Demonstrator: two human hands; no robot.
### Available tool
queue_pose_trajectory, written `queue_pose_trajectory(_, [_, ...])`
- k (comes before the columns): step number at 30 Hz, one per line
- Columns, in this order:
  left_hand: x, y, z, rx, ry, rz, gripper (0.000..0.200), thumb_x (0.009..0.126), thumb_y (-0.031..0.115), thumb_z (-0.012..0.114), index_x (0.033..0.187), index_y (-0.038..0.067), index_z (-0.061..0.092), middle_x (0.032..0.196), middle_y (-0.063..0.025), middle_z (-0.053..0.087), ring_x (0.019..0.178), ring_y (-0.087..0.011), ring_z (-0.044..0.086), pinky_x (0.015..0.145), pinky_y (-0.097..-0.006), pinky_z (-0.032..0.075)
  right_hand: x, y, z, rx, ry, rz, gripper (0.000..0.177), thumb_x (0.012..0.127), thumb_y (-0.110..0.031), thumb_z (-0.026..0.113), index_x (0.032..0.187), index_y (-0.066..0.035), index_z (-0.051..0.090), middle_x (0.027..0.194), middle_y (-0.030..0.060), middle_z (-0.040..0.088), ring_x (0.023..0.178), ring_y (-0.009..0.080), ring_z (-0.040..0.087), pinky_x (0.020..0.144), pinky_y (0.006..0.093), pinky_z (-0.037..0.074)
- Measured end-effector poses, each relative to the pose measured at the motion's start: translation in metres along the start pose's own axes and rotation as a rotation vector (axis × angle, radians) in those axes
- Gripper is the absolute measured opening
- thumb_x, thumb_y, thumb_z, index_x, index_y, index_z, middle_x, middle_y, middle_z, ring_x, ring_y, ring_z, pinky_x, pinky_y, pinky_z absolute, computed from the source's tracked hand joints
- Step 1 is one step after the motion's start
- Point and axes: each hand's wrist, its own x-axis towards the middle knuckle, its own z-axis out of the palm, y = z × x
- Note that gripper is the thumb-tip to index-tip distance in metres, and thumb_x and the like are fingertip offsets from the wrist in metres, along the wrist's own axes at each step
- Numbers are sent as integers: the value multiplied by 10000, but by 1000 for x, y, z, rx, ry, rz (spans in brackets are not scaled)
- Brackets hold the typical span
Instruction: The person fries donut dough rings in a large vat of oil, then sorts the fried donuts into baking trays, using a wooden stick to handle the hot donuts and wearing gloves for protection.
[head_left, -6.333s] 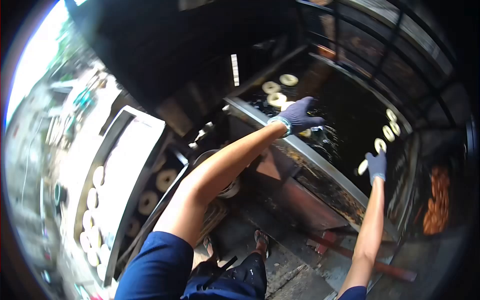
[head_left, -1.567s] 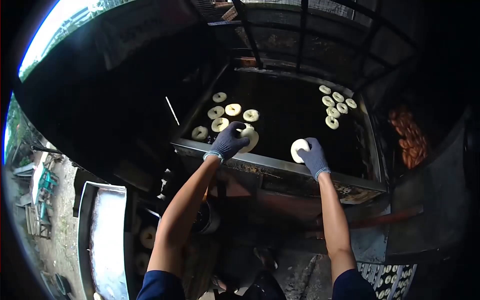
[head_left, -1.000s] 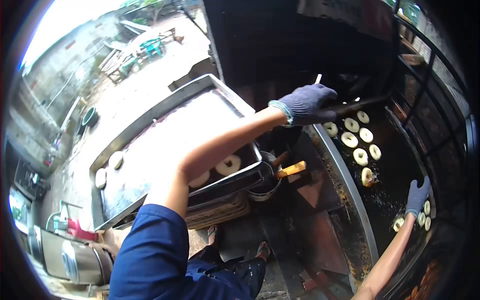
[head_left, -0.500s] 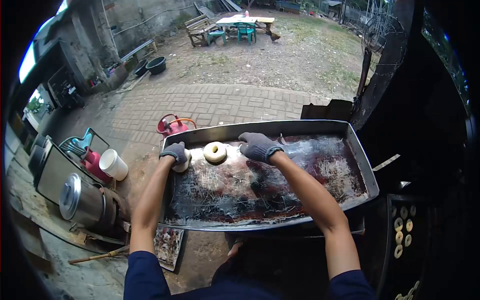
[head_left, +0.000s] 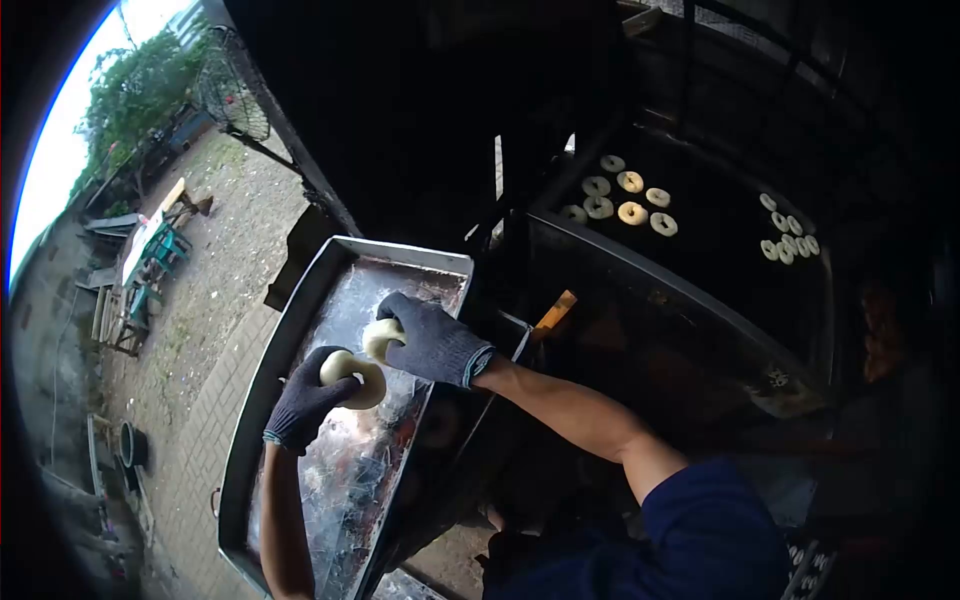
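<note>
My left hand [head_left: 308,400], in a dark grey glove, grips a pale dough ring [head_left: 356,382] with the thumb at its hole. Up and to the right of it, my right hand [head_left: 428,338], gloved alike, is closed on another pale dough ring [head_left: 381,340], which its fingers partly cover. Both hands are over the long metal tray [head_left: 362,480], whose bottom is scratched and stained.
At the upper right is a dark pan [head_left: 690,292] with several dough rings [head_left: 633,213] in two groups. A wooden piece [head_left: 556,310] sticks out between tray and pan. Beyond the tray lies brick paving [head_left: 205,420], with a table [head_left: 146,245] outside.
The view has swung right toward the dark pan. Both dough rings are now off the tray bottom; my right hand, empty before, has taken hold of one, and my hands are closer together.
</note>
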Motion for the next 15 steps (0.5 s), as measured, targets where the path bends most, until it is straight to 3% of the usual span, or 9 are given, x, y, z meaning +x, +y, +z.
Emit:
queue_pose_trajectory(4, [158,97,208,12,-410,250,483,841,227,755,1231,18,563,1085,-79,636,986,-159,623,875,-305,524,-133,126,-237,-276,649,400,393,747,-166,714,1086,-37,563,985,192,659,926,331,666,800,413,533])
queue_pose_trajectory(5, [199,106,268,-4,-502,320,497,842,243,753,1241,17,560,1089,-85,637,987,-163,626,863,-306,532,-176,154,-290,-346,765,377,379,746,-165,710,1069,-22,571,962,186,656,892,314,662,796,396,532])
queue_pose_trajectory(7, [255,126,387,34,-527,285,532,831,261,741,1252,-7,555,1074,-143,658,971,-217,652,848,-335,542,-257,216,-381,-456,922,516,364,721,-160,712,1026,-5,588,923,182,654,862,297,663,783,393,534])
queue_pose_trajectory(9, [324,112,496,164,-432,409,575,780,300,749,1219,-19,559,1038,-188,670,944,-273,672,826,-375,552,-323,246,-444,-521,979,689,383,697,-181,729,1015,-12,598,923,187,663,875,315,669,775,401,539])
queue_pose_trajectory(11, [348,111,570,241,-289,289,618,707,337,770,1169,-21,568,1039,-228,673,967,-331,675,839,-400,548,-377,274,-487,-627,927,877,403,690,-210,747,1021,-27,607,970,200,676,914,342,673,799,416,540])
queue_pose_trajectory(12, [351,111,595,343,-137,284,517,731,304,770,1099,-21,607,973,-196,675,874,-262,683,755,-364,558,-401,285,-502,-656,865,957,403,695,-220,750,1020,-28,610,976,203,678,923,348,673,808,423,539])
queue_pose_trajectory(13, [359,104,616,334,-65,237,523,717,322,769,1070,-30,613,964,-204,678,839,-275,685,742,-377,557,-422,297,-513,-653,843,1012,414,696,-230,753,1029,-29,612,991,208,678,941,354,672,816,427,539])
queue_pose_trajectory(15, [380,93,638,227,-135,125,662,669,354,788,1170,-22,573,1119,-226,669,1035,-346,666,868,-405,544,-447,312,-526,-674,847,1091,442,700,-237,751,1063,-12,637,1037,231,679,989,373,665,845,431,534])
